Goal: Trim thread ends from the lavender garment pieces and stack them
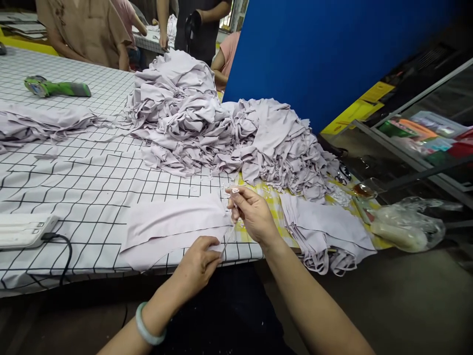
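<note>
My left hand (199,261), with a pale bangle on the wrist, is closed at the table's front edge, beside the right end of a lavender fabric panel (173,222). Its fingers pinch a thin pale fabric strap (228,239) that runs up to my right hand (254,212). That hand is closed too, thumb pressed against the fingers around the strap's upper part. A small whitish bit shows at its fingertips, too small to name. The panel lies flat on the checked cloth, its right end partly behind my hands.
A big heap of lavender fabric pieces (185,108) covers the back middle. Stacked panels with straps (328,227) hang over the front edge at right, near a plastic bag (406,224). A white power strip (25,230) and a green tool (57,88) lie left. Other people stand behind.
</note>
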Available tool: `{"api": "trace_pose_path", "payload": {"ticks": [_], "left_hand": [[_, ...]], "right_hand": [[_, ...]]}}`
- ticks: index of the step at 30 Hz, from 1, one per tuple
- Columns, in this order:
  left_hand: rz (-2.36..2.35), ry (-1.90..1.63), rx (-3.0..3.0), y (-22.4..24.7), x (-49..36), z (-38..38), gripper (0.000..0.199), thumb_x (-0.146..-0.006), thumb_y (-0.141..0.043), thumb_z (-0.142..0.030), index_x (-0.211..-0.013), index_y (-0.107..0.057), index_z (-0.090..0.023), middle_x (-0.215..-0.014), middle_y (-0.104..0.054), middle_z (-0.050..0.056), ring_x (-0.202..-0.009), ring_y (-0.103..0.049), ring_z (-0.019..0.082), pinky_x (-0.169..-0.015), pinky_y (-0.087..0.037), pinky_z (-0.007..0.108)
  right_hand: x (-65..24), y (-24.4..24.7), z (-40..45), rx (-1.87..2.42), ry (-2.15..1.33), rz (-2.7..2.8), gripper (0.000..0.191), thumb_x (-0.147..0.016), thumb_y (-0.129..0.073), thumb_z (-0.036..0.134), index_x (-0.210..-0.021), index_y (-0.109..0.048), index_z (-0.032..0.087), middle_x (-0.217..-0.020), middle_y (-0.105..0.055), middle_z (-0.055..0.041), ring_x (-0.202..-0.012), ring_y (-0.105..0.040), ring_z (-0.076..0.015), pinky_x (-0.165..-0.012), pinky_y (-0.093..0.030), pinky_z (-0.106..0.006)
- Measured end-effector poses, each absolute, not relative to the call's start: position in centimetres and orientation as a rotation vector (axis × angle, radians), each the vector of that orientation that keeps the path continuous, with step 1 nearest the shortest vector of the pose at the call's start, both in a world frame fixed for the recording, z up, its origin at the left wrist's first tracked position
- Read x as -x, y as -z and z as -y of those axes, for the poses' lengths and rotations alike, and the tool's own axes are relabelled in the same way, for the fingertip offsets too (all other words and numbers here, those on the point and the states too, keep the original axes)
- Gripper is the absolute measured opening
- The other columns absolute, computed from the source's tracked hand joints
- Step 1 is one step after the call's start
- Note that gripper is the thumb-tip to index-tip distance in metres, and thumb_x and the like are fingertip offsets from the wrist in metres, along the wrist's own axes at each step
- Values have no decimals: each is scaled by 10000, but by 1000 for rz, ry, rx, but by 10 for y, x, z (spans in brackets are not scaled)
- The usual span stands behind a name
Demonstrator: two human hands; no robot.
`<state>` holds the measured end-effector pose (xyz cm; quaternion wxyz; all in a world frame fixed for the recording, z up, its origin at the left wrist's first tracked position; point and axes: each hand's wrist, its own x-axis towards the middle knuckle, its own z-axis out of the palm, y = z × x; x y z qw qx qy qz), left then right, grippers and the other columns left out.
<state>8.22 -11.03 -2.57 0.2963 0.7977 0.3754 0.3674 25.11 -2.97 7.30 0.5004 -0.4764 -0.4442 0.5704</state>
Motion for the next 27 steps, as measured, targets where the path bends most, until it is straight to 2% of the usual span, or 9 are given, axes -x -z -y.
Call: {"api": "trace_pose_path", "payload": {"ticks": [2,3,7,10,13,17,20,23,27], "left_hand": [[-966,-1017,-2053,20,-82,110,142,-880,-614,-139,-938,-717,-218,-1106,-677,116,-1027,-655,249,-855,-599,434],[-962,-1043,-1980,14,-81,109,150,-890,-606,-159,-986,-704,-218,-1099,-680,114,-1023,-655,245,-857,-596,434],[-1042,-1135,-1383,-25,-70,95,181,-930,-580,-296,-1082,-618,-207,-1030,-670,81,-859,-660,174,-761,-590,340],[-980,-1038,-1061,-45,-61,87,188,-907,-607,-362,-978,-587,-189,-780,-631,17,-619,-579,116,-578,-513,253],[-969,-862,-1042,-46,-57,95,197,-876,-624,-363,-836,-546,-187,-603,-517,-40,-515,-461,88,-489,-397,217],[-1047,-785,-1249,-31,-55,110,165,-886,-570,-307,-782,-528,-186,-634,-498,-31,-552,-448,98,-512,-395,229],[-1188,-880,-1688,-16,-51,97,82,-899,-517,-216,-845,-566,-178,-757,-579,28,-682,-521,151,-634,-468,296],[-1246,-881,-2133,2,-50,68,106,-848,-533,-125,-926,-592,-164,-955,-622,102,-880,-557,225,-796,-498,389],[-1228,-798,-2320,21,-54,44,187,-782,-506,-25,-858,-610,-160,-889,-622,90,-846,-570,223,-764,-515,366]], "right_hand": [[-245,-73,33,1183,-1343,1089,377,-768,-738,522,-958,-678,202,-608,-533,60,-417,-312,-51,-391,-258,-210],[-243,-74,37,1204,-1313,1117,350,-785,-724,516,-938,-682,204,-586,-502,64,-430,-298,-58,-401,-243,-217],[-232,-74,63,1320,-1228,1303,289,-865,-654,491,-864,-695,205,-617,-507,33,-553,-421,-105,-531,-364,-244],[-223,-67,88,1390,-1233,1410,279,-899,-612,468,-852,-688,204,-691,-582,3,-642,-503,-138,-613,-416,-263],[-221,-58,112,1459,-1252,1507,272,-920,-582,455,-880,-686,208,-742,-636,-13,-672,-543,-156,-629,-431,-270],[-228,-45,128,1491,-1383,1579,275,-938,-557,436,-885,-695,203,-777,-666,-18,-702,-577,-156,-663,-453,-270],[-234,-32,120,1551,-1457,1411,309,-894,-599,479,-799,-642,188,-664,-593,4,-626,-538,-135,-597,-435,-256],[-232,-20,101,1569,-1592,1177,355,-831,-639,538,-782,-579,192,-565,-505,52,-472,-420,-87,-454,-346,-218],[-220,-12,86,1592,-1703,999,355,-781,-667,530,-772,-562,191,-522,-477,79,-388,-291,-48,-364,-221,-192]]}}
